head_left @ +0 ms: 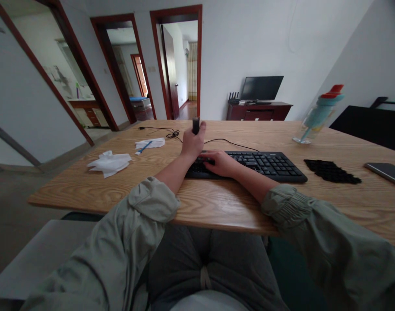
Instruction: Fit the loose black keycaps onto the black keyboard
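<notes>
A black keyboard [265, 164] lies near the front of the wooden table. Above its left end, my left hand [193, 141] is closed around an upright dark handle [196, 125]; the tool's lower end is hidden, so its kind does not show. My right hand [218, 163] rests on the keyboard's left part, fingers stretched out over the keys, thumb below them. Both wrists come close together there. To the keyboard's right, a patch of small black pieces [331, 171], which look like keycaps, lies in close rows.
White tissues [109, 163] lie at the left, with a small blue stick [144, 147] on another tissue [156, 143]. A coiled black cable [174, 134] runs behind my left hand. A clear bottle [317, 116] with a red lid and a phone [387, 172] are at the right.
</notes>
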A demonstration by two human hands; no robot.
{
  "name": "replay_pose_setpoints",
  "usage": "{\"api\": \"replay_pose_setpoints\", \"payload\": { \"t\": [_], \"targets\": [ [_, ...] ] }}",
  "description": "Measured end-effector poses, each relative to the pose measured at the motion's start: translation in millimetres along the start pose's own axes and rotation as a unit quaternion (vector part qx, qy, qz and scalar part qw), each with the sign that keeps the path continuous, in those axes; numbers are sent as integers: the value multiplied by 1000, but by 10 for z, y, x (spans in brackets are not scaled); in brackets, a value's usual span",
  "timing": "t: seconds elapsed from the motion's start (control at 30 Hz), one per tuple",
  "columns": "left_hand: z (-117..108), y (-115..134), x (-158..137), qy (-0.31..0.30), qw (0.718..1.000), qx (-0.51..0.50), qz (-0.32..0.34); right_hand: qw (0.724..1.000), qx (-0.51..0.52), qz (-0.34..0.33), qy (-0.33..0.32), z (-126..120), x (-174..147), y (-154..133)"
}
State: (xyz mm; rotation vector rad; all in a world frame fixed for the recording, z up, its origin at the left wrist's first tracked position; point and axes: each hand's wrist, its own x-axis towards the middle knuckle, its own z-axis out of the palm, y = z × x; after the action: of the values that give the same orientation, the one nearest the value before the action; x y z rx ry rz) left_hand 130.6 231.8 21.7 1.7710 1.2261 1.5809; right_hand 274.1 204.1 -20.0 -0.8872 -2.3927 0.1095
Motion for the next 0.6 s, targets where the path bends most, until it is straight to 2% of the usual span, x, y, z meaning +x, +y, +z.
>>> {"api": "replay_pose_setpoints", "payload": {
  "t": [0.07, 0.2, 0.37, 0.5, 0.6],
  "targets": [
    [-12, -14, 48, 17, 1000, -5, 4, 1000, -1, 7, -2, -15, 1, -26],
    [-82, -16, 85, 3, 1000, -10, 19, 1000, 14, 21, 4, -32, -15, -46],
    [-329, 28, 152, 38, 996, -72, 21, 997, 55, 53, 22, -38, -20, -52],
    [-536, 3, 252, 85, 990, -109, 29, 997, 18, 74, 4, -24, 30, -88],
    [-600, -41, 278, 94, 988, -115, 40, 997, -1, 78, -12, -2, 63, -128]
  ]
}}
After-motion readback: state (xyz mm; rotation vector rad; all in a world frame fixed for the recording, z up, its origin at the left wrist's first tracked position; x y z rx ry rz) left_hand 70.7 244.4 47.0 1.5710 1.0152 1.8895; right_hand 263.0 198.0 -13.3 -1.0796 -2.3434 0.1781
